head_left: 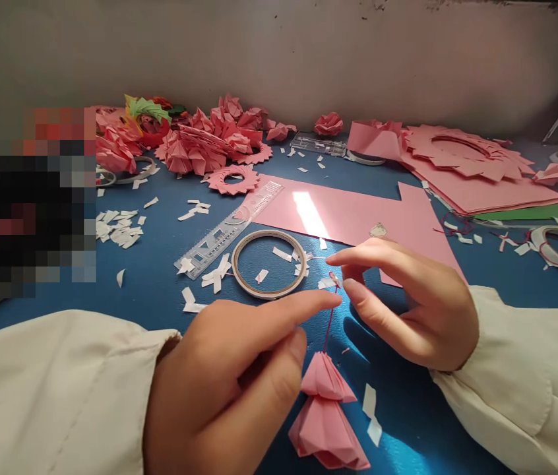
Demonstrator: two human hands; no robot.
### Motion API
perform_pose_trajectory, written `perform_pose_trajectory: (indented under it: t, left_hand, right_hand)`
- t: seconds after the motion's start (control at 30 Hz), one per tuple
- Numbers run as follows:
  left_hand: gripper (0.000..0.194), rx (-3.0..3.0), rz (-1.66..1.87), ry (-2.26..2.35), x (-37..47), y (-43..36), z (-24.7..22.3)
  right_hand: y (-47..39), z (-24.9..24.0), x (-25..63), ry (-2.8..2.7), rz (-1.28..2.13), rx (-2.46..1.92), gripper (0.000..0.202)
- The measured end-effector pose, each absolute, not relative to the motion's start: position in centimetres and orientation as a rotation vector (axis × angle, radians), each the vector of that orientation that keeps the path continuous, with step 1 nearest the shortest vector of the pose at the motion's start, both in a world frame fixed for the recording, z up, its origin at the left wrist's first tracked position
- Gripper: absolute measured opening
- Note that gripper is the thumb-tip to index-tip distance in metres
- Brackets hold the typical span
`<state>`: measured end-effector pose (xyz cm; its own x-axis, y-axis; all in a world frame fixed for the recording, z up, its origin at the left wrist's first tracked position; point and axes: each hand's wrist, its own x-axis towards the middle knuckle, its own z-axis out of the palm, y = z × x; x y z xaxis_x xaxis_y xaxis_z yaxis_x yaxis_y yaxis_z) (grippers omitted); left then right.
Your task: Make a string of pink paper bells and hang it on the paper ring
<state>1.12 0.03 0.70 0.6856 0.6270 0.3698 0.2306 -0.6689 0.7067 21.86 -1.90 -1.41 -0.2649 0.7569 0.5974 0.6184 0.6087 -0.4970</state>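
A pink folded-paper ornament (327,412), two pleated tiers one above the other, lies on the blue table below my hands. From its top runs a dark red thread (329,323), ending in a small loop or knot (334,280). My left hand (229,376) stretches its index finger to the thread just under that loop, thumb apart from the fingertip. Beside the loop, my right hand (407,300) has thumb and index finger spread, the thumb tip nearest the loop. Whether either fingertip presses the thread, I cannot tell. The right hand's lower fingers are partly hidden.
A roll of double-sided tape (269,295) and a clear ruler (232,227) lie ahead. Pink paper sheets (348,211) spread behind. Folded paper flowers (200,142) are heaped at the back left, white paper scraps (118,227) near them. Another tape roll (549,247) is at right.
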Motion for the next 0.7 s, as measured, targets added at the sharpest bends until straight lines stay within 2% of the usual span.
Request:
perform_pose_trajectory:
  t: [0.2, 0.53, 0.7]
  left_hand:
    - [0.042, 2.185, 0.748, 0.649, 1.47, -0.24, 0.88]
    - [0.044, 1.636, 0.549, 0.751, 1.92, 0.30, 1.16]
    - [0.044, 1.646, 0.627, 0.706, 1.85, 0.29, 0.97]
  right_hand:
    - [-1.90, -1.25, 21.77, -2.017, 0.073, -1.053, 0.022]
    - [-1.89, -1.28, 21.87, -2.058, -0.010, -1.046, 0.023]
    - [-1.86, -1.26, 21.85, -2.074, -0.040, -1.040, 0.020]
